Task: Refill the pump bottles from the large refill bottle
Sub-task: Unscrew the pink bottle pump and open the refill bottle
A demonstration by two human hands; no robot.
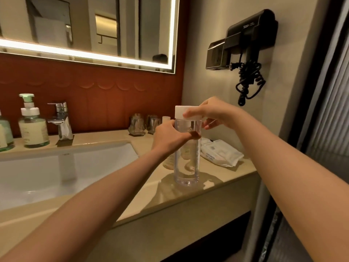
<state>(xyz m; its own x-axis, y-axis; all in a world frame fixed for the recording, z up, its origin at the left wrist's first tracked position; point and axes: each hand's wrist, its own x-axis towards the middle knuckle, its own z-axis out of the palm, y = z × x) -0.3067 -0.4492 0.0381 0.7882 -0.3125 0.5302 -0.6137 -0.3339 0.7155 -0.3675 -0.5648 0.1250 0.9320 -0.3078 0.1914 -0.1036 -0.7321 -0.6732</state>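
Note:
A tall clear refill bottle [187, 163] stands upright on the beige counter [217, 188], right of the sink. My left hand [170, 137] grips its upper body. My right hand [209, 112] holds its white cap [181, 111] from the right, fingers curled round the rim. Two pump bottles stand at the far left behind the sink: one with a white and green pump [33, 125], and another [4, 135] cut off by the frame edge.
A white sink basin [56, 171] and chrome tap [61, 120] lie left of the bottle. Two glasses [145, 123] stand against the red wall. A wet-wipe pack [221, 154] lies right of the bottle. A black hair dryer [245, 40] hangs on the wall.

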